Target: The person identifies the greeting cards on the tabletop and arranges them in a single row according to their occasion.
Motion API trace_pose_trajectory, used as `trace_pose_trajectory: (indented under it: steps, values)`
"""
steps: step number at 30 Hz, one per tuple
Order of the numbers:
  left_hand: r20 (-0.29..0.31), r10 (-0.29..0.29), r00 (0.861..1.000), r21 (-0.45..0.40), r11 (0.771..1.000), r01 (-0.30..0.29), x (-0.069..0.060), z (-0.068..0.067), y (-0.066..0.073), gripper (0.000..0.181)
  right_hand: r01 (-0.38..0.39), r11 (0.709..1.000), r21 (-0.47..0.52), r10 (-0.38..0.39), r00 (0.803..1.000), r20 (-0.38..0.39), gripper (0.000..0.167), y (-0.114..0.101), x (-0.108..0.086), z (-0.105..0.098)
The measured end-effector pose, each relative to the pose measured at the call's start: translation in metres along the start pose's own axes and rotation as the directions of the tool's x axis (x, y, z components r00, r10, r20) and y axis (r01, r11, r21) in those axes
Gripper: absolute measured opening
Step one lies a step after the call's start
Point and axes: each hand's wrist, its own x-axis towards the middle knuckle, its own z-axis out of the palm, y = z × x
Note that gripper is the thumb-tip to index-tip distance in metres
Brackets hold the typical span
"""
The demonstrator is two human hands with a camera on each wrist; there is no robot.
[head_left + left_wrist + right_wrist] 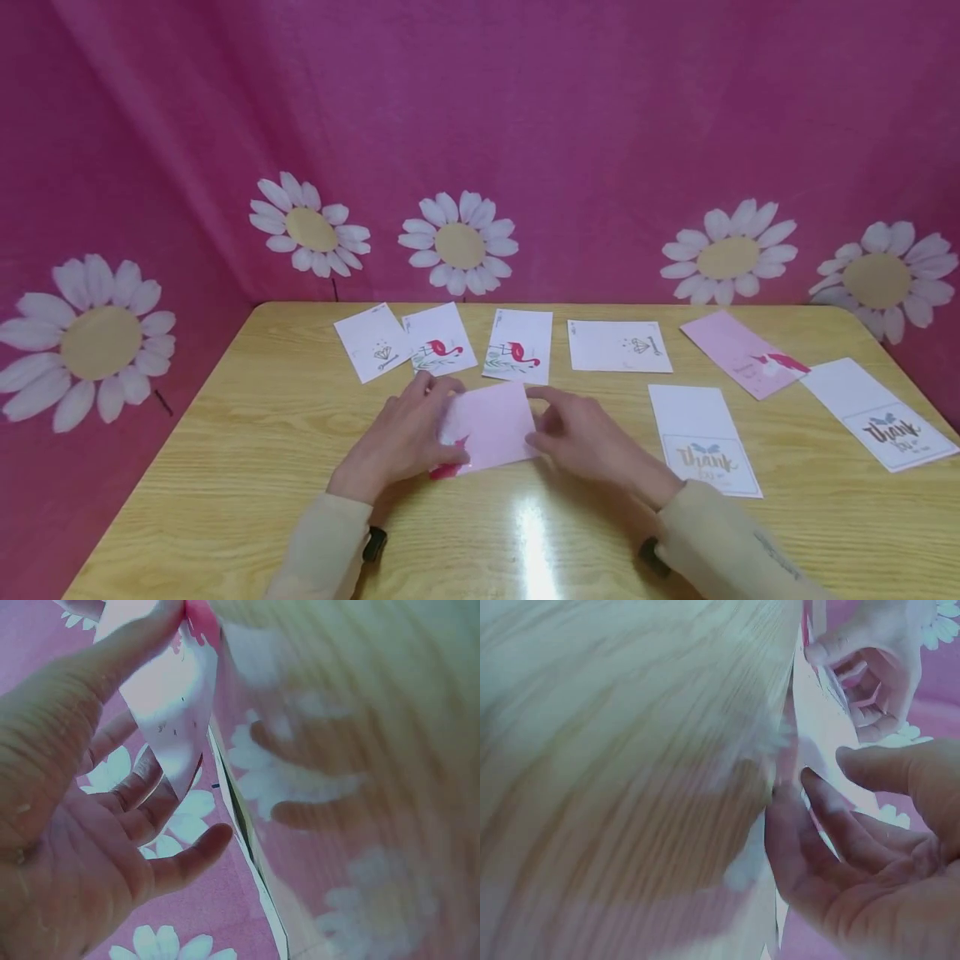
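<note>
A pink card with a darker pink and white print (495, 425) is held tilted above the wooden table. My left hand (401, 433) grips its left side, thumb over the printed front and fingers behind; the left wrist view shows this hand (90, 802) from the palm side, its little finger free of the card. At the card's right edge is my right hand (588, 437), thumb and index finger apart and bent. In the right wrist view, the right hand's (870, 847) fingers lie by the card (821, 720) without a visible pinch.
Along the table's (247, 433) back lie a white diamond card (367, 333), two flamingo cards (450, 329) (521, 329), another diamond card (607, 346) and a pink card (731, 346). Two "thank you" cards (690, 412) (843, 383) lie right. A flowered pink cloth (570, 167) hangs behind.
</note>
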Motion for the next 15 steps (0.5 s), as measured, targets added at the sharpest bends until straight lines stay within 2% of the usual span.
trace_pose_trajectory:
  steps: [4,9,13,15]
  values:
    - [0.008,-0.035,0.999,-0.027,0.999,0.035,-0.002,-0.002,-0.001,0.061,-0.018,0.997,0.074,0.018,1.000,0.002,0.044,-0.004,0.006,0.007]
    - [0.018,-0.118,0.993,-0.119,0.986,0.119,-0.007,-0.010,-0.002,0.036,-0.020,0.990,0.141,0.018,1.000,0.016,0.039,-0.010,0.011,0.016]
    - [0.001,-0.153,0.988,-0.175,0.973,0.151,-0.014,-0.016,-0.007,0.023,-0.034,0.985,0.168,0.038,0.999,-0.021,0.035,-0.017,0.015,0.022]
    - [-0.008,-0.154,0.988,-0.218,0.965,0.149,-0.018,-0.019,-0.012,0.020,-0.046,0.980,0.195,0.056,0.997,-0.046,0.033,-0.020,0.016,0.025]
